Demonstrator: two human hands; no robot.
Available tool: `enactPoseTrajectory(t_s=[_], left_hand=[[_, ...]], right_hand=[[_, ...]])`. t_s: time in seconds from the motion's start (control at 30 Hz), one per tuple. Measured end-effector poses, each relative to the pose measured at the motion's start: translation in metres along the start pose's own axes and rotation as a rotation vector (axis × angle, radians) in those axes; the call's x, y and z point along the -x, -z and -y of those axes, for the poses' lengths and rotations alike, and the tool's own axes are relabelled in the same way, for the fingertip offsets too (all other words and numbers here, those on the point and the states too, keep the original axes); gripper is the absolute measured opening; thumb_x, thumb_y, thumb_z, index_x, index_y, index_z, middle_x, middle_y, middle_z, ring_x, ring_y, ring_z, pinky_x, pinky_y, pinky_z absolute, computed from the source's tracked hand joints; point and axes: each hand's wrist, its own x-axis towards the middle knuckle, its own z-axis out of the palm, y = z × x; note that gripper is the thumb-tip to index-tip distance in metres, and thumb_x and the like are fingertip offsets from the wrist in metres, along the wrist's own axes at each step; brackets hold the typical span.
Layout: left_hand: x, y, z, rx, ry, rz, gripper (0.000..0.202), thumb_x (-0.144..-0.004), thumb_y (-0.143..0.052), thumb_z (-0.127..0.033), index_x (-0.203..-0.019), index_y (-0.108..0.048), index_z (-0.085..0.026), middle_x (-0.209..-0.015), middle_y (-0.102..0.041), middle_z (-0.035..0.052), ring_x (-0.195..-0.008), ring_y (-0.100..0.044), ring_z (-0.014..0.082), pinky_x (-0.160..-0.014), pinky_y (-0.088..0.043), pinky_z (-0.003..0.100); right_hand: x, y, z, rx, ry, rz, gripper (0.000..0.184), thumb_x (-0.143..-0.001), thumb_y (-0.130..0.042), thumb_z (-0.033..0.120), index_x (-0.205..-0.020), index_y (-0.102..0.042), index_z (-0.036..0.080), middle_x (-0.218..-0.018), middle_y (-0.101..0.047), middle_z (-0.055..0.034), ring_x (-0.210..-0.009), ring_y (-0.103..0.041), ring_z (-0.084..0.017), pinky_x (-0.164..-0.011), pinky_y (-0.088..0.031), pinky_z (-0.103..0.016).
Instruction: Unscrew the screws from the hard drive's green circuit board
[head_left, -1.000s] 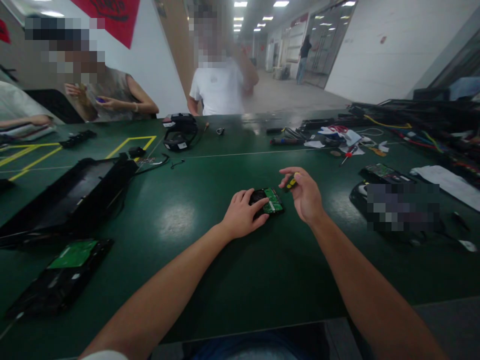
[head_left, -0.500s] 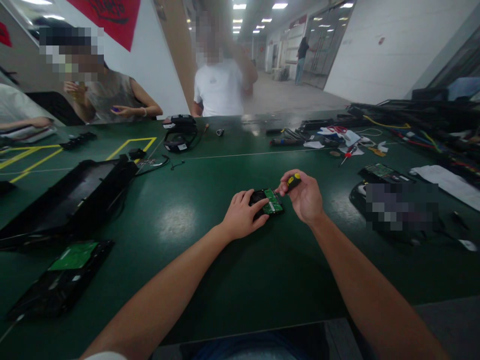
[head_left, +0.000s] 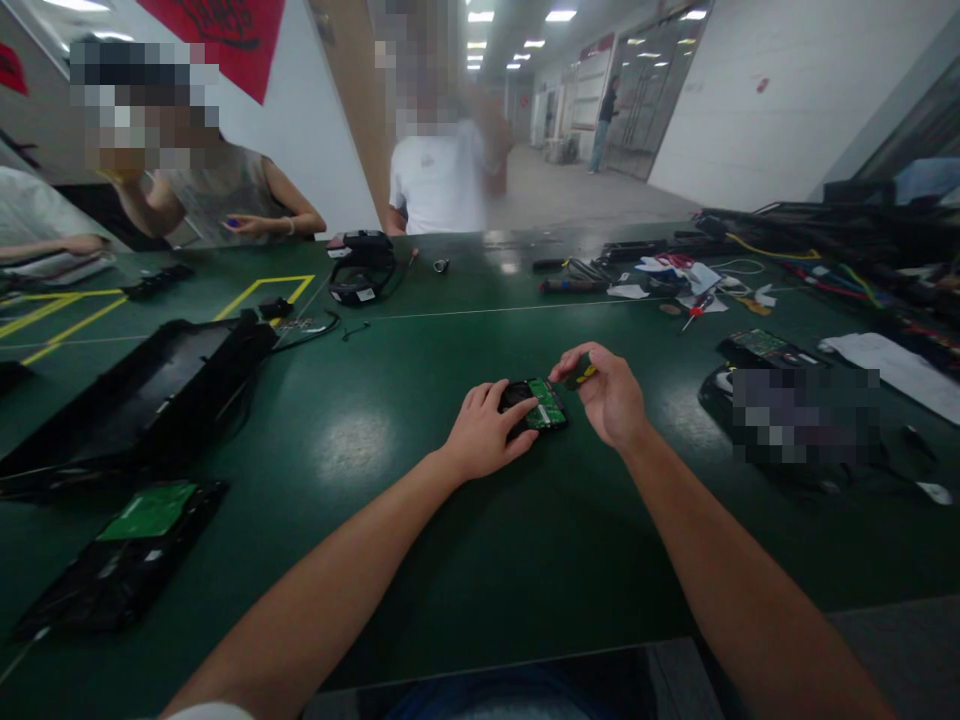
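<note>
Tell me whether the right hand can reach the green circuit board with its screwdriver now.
Probably yes. The right hand, gripping the screwdriver, sits right beside the green circuit board; the left hand covers only the left part of the drive, leaving most of the board bare.

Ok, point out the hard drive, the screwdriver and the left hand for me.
hard drive (head_left: 547, 404): head view, on its green circuit board.
screwdriver (head_left: 582, 373): head view, on the yellow-and-black handle.
left hand (head_left: 480, 435): head view, on the back of the hand.
</note>
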Motion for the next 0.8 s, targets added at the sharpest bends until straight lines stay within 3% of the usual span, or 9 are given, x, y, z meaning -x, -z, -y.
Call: enactPoseTrajectory(t_s=[0.23, 0.4, 0.63, 0.8], left_hand=[[0.0001, 0.0004, -0.0001, -0.008, -0.005, -0.001, 0.059, -0.100, -0.055, -0.059, -0.153, -0.059, -0.035, -0.160, -0.043, 0.0151, -0.145, -0.039, 0.0419, -0.118, -0.035, 0.063], [-0.0002, -0.0006, 0.0006, -0.003, -0.004, -0.004, 0.059, -0.100, -0.054, -0.060, -0.154, -0.059, -0.036, -0.159, -0.043, 0.0147, -0.145, -0.040, 0.0417, -0.118, -0.035, 0.062], [0.0000, 0.0003, 0.0004, -0.001, -0.006, -0.004, 0.059, -0.100, -0.054, -0.060, -0.153, -0.059, -0.035, -0.159, -0.044, 0.0149, -0.145, -0.040, 0.0423, -0.118, -0.035, 0.063], [0.0002, 0.0012, -0.0002, -0.006, -0.005, -0.002, 0.059, -0.100, -0.054, -0.060, -0.153, -0.059, -0.034, -0.159, -0.043, 0.0161, -0.145, -0.040, 0.0428, -0.118, -0.035, 0.063]], right_hand=[[0.0007, -0.0044, 0.0041, -0.024, -0.056, -0.015, 0.043, -0.097, -0.050, 0.061, -0.090, -0.073, 0.026, -0.069, -0.053, -0.0004, -0.065, -0.052, -0.020, -0.070, -0.050, -0.037], [0.0008, -0.0028, 0.0014, -0.020, -0.065, 0.012, 0.037, -0.097, -0.055, 0.054, -0.093, -0.077, 0.024, -0.077, -0.060, -0.0026, -0.072, -0.057, -0.020, -0.076, -0.052, -0.037], [-0.0009, 0.0006, -0.0008, 0.024, -0.045, -0.049, 0.037, -0.094, -0.058, 0.052, -0.107, -0.079, 0.024, -0.086, -0.064, -0.0034, -0.080, -0.060, -0.021, -0.079, -0.053, -0.037], [-0.0008, 0.0018, 0.0013, -0.039, -0.020, -0.031, 0.030, -0.093, -0.060, 0.048, -0.086, -0.077, 0.024, -0.086, -0.065, -0.0041, -0.082, -0.062, -0.022, -0.080, -0.052, -0.038]])
